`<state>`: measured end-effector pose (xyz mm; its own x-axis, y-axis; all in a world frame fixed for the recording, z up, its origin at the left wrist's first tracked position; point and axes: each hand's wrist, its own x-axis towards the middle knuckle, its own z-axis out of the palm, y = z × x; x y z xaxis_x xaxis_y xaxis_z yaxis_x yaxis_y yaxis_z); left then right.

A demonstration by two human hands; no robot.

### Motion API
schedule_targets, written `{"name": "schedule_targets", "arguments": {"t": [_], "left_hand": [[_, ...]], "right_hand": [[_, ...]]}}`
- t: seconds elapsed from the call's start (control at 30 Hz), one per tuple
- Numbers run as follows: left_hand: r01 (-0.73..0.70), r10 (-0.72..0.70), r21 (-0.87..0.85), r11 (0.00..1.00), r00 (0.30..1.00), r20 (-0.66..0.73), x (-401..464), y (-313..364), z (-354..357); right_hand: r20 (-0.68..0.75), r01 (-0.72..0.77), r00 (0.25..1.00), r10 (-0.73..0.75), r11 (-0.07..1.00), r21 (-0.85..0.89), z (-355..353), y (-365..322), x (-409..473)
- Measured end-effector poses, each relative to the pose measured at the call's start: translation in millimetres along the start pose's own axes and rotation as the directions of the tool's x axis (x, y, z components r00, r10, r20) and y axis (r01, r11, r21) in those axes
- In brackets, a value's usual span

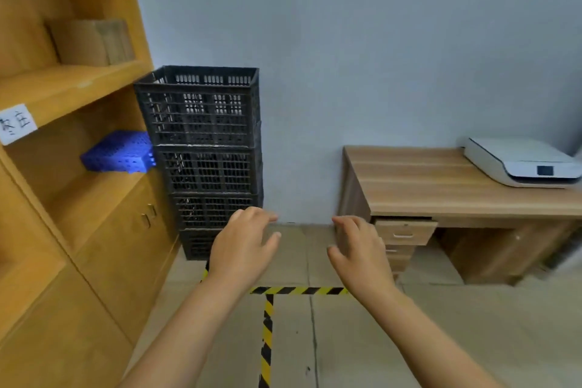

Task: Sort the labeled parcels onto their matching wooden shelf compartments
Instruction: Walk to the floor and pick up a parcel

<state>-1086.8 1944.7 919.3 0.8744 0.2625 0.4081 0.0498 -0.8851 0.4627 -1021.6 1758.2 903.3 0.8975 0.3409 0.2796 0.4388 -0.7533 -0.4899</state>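
Scanning left to right:
Wooden shelf point(72, 85): standing at far left, open compartments above closed cabinet doors.
Paper label point(17, 123): stuck to the front edge of a shelf board, handwriting too blurred to read.
Cardboard parcel point(91, 41): resting in the upper compartment, apparently already sorted.
Blue parcel point(119, 151): lying in the compartment below the label, toward its right end, near the crates.
Black crates point(201, 148): stacked in a tall column against the wall, just beside the shelf; contents hard to make out through the slats.
Left hand point(244, 246): empty, palm down, fingers spread loosely, hovering in front of the lowest crates.
Floor tape point(267, 324): yellow-and-black stripes forming a T on the floor below both hands.
Right hand point(359, 249): empty too, fingers wide and slightly curled, apart from the left.
Desk point(441, 186): at right, carrying only a white printer point(522, 164).
Step in hand: probably between parcels, nothing held.
Next move: likely finding another labeled parcel, none clearly in view; reading its label, then matching it to a compartment.
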Motion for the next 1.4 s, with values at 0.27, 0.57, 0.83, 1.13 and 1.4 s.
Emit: {"name": "schedule_targets", "arguments": {"t": [0.27, 0.57, 0.83, 1.13, 1.4], "left_hand": [[-0.179, 0.204, -0.134, 0.975, 0.957, 0.206, 53, 117, 113], [-0.258, 0.373, -0.333, 0.907, 0.859, 0.352, 113, 212, 245], [-0.263, 0.471, -0.449, 0.854, 0.756, 0.454, 200, 284, 349], [-0.353, 0.622, -0.527, 0.773, 0.588, 0.517, 230, 396, 452], [-0.383, 0.655, -0.537, 0.752, 0.527, 0.542, 222, 515, 535]], "right_hand": [[-0.133, -0.306, 0.946, 0.297, 0.951, -0.048, -71, 135, -13], [-0.244, -0.565, 0.81, 0.534, 0.821, -0.079, -124, 263, -7], [-0.279, -0.718, 0.668, 0.69, 0.696, -0.001, -153, 356, 49], [-0.343, -0.855, 0.433, 0.834, 0.5, 0.138, -203, 461, 42], [-0.341, -0.884, 0.349, 0.873, 0.427, 0.188, -258, 588, 15]]}}
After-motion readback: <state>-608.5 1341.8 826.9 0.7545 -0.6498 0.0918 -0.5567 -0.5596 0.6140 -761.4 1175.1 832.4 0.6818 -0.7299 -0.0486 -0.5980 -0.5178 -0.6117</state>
